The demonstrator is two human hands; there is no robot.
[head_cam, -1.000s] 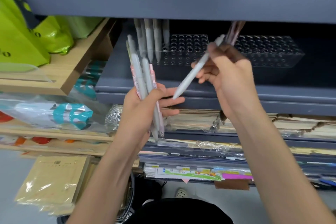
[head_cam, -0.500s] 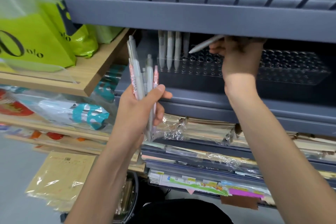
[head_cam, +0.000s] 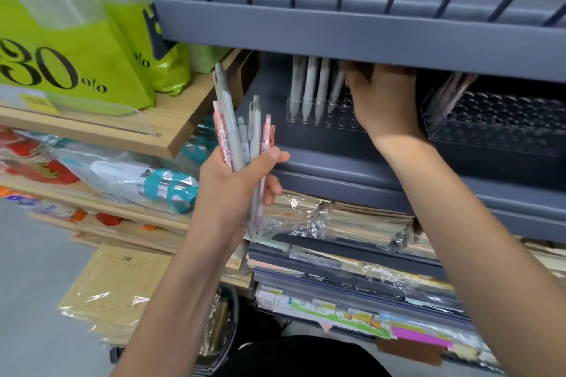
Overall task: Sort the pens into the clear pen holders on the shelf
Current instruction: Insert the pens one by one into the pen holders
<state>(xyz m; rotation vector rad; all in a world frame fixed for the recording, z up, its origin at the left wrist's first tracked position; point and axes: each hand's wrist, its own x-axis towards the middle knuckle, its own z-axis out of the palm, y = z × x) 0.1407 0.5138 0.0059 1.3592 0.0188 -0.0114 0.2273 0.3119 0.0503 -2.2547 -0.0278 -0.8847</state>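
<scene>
Pens (head_cam: 230,128) upright in left grip (head_cam: 235,190)

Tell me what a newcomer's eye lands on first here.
The left hand at centre grips a bundle of pens, grey and pink. The right hand reaches under the shelf edge to a clear pen holder with grey pens standing in it. Bright green bags fill the upper left.

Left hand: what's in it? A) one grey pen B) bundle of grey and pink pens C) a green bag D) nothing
B: the left hand grips a bundle of grey and pink pens, which stick up above the fist.
</scene>
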